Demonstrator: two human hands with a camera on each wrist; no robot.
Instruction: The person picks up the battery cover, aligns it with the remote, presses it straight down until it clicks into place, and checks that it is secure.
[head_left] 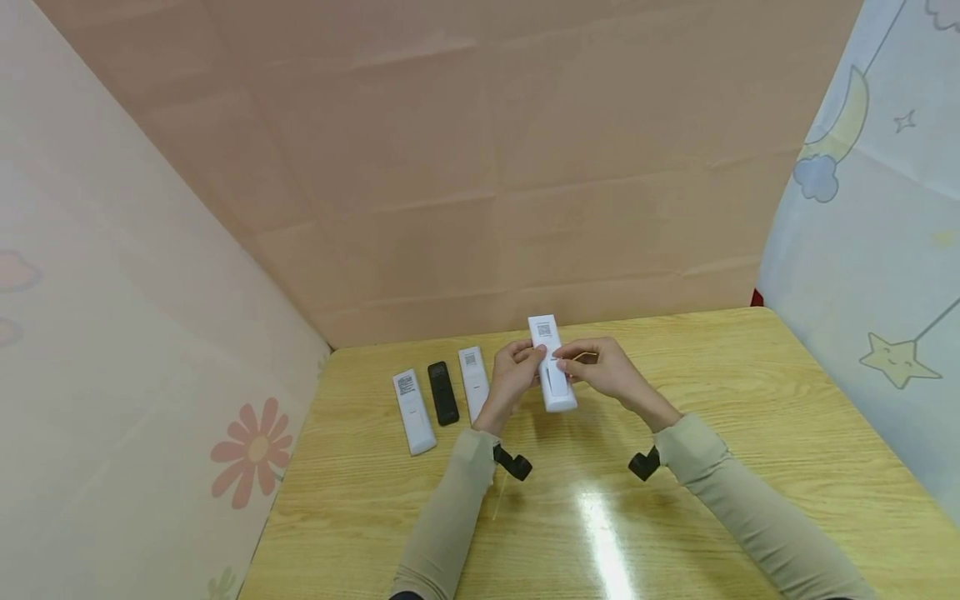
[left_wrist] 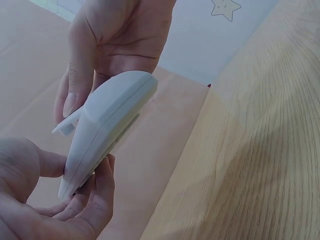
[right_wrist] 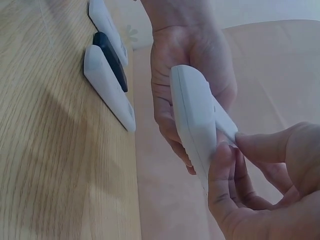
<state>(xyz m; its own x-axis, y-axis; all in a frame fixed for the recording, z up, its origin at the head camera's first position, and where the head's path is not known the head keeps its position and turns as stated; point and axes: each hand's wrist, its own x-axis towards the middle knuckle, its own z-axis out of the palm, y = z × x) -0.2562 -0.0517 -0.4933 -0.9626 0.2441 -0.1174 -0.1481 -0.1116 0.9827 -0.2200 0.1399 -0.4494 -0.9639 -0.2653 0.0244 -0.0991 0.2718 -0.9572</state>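
A white remote control [head_left: 545, 335] is held above the table, its back with a printed code label facing up. My left hand [head_left: 517, 372] grips it by the side, thumb on the back and fingers underneath, as the left wrist view shows. With thumb and fingers, my right hand [head_left: 606, 367] pinches the raised end of the battery cover [right_wrist: 226, 122]. The cover stands tilted away from the remote's back, its other end still against the body. In the left wrist view, the lifted cover [left_wrist: 70, 121] juts out beside the remote [left_wrist: 107, 117].
Left of my hands, a white remote [head_left: 414, 412], a black remote [head_left: 443, 393] and another white remote [head_left: 473, 379] lie on the wooden table [head_left: 337, 517]. My left forearm passes close to the nearest one. A brown paper-like backdrop [head_left: 480, 167] rises behind the table.
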